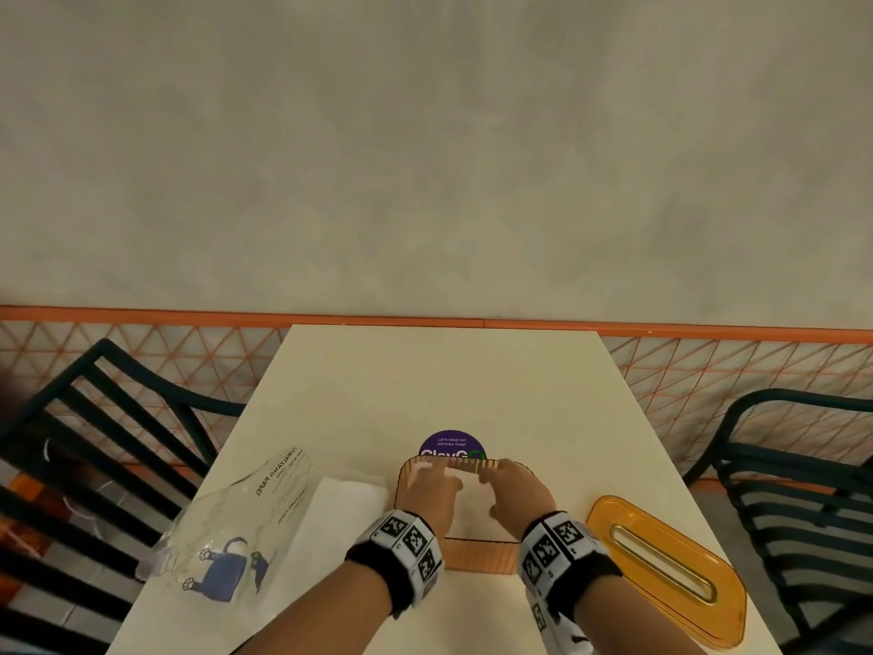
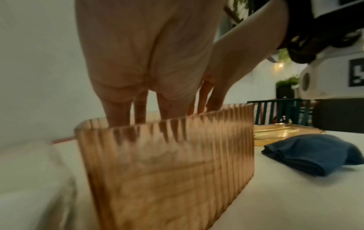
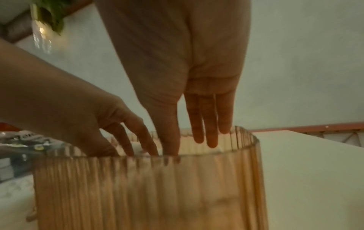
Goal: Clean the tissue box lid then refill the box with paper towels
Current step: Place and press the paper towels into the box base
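We see the ribbed amber tissue box (image 1: 479, 555) mid-table, lid off, white paper towels (image 1: 472, 510) inside. Both hands reach in: left hand (image 1: 432, 491) and right hand (image 1: 512, 486) with fingers straight and pressing down on the towels. The amber lid (image 1: 661, 567) lies right of the box, a blue cloth (image 2: 315, 153) near it; spare towel stack (image 1: 330, 517) and plastic wrapper (image 1: 236, 527) lie left.

Grey plaster wall (image 1: 425, 148), orange lattice railing (image 1: 708, 371), dark slatted chairs (image 1: 94, 442), white table (image 1: 449, 385)
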The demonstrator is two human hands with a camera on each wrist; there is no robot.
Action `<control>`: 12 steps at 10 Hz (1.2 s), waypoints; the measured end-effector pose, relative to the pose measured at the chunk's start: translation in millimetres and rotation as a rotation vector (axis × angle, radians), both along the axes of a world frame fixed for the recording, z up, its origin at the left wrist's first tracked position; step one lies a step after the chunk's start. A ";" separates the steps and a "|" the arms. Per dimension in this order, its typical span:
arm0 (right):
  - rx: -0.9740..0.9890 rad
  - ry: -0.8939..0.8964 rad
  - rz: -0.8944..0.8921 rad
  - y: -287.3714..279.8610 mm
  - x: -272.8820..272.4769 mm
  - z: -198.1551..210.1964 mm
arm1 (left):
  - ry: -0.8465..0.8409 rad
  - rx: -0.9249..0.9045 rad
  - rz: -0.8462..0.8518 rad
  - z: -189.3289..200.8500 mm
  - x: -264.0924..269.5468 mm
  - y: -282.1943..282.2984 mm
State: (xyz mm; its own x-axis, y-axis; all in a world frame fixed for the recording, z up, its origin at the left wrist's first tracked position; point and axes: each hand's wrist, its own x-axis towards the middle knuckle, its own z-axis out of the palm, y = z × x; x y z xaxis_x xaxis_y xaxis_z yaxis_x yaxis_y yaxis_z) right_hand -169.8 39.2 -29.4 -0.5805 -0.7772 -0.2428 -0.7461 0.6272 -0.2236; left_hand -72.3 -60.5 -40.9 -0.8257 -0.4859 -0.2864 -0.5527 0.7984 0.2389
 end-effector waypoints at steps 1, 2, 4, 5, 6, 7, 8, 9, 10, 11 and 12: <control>0.180 -0.118 0.027 -2.4 -1.7 -13.1 | -0.121 0.119 -0.001 -8.9 0.9 -10.1; 0.220 -0.151 0.019 -3.8 -2.1 -20.2 | -0.186 0.141 0.034 -11.1 -1.0 -15.6; 0.230 -0.217 0.025 -7.8 -3.3 -21.2 | -0.236 0.133 0.098 -27.8 -5.3 -17.1; 0.238 -0.189 0.056 -7.2 -4.2 -20.3 | -0.253 0.081 0.040 -23.5 -2.7 -15.8; 0.122 -0.036 0.069 -0.4 -4.4 -17.0 | -0.028 -0.068 0.007 -0.8 4.3 -8.9; -0.115 0.150 0.031 18.7 -6.1 -14.2 | 0.354 -0.166 0.191 16.6 35.7 -19.0; -0.185 0.123 -0.130 34.1 -10.8 -13.1 | 0.319 -0.091 0.532 11.2 80.4 -46.7; -0.116 -0.100 -0.218 33.9 -8.6 -17.4 | -0.016 -0.006 0.725 -11.0 112.2 -59.3; -0.101 -0.169 -0.248 31.5 -4.6 -21.9 | -0.127 0.042 0.748 -31.5 123.7 -57.0; -0.085 -0.142 -0.283 30.3 0.2 -22.9 | -0.095 0.051 0.769 -40.4 127.0 -52.7; -0.091 -0.129 -0.321 31.6 2.5 -26.2 | -0.038 -0.006 0.782 -36.5 125.2 -49.0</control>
State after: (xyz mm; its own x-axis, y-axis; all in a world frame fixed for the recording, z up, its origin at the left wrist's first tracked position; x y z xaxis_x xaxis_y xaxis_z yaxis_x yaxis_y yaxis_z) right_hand -167.3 70.8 -55.6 -0.7676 -0.5822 -0.2679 -0.4767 0.7981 -0.3686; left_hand 52.9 -109.5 -77.5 -0.2326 -0.9241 -0.3033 -0.9628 0.1748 0.2059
